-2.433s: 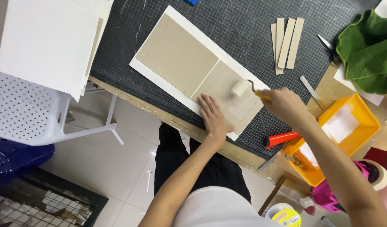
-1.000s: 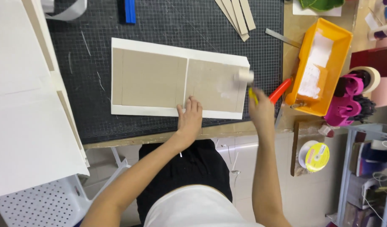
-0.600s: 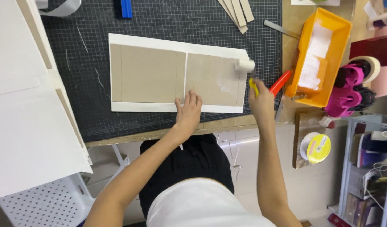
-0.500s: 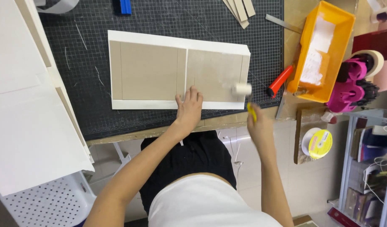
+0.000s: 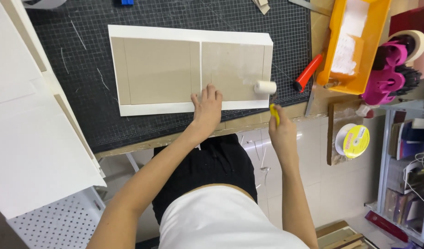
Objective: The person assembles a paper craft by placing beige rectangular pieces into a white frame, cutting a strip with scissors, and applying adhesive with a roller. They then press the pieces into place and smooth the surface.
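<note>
Head view shows your left hand (image 5: 206, 105) pressed flat, fingers spread, on the near edge of the white sheet (image 5: 189, 34) that carries two tan boards (image 5: 161, 69) on the black cutting mat (image 5: 73, 60). Your right hand (image 5: 281, 133) keeps a closed grip on the yellow handle (image 5: 275, 114) of a small roller (image 5: 265, 87), which sits on the sheet's right corner. An orange tray (image 5: 359, 41) stands just beside the mat on the surface.

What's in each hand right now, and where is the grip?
The right hand holds a small roller by its yellow handle. The left hand holds nothing; it presses flat on the board.
</note>
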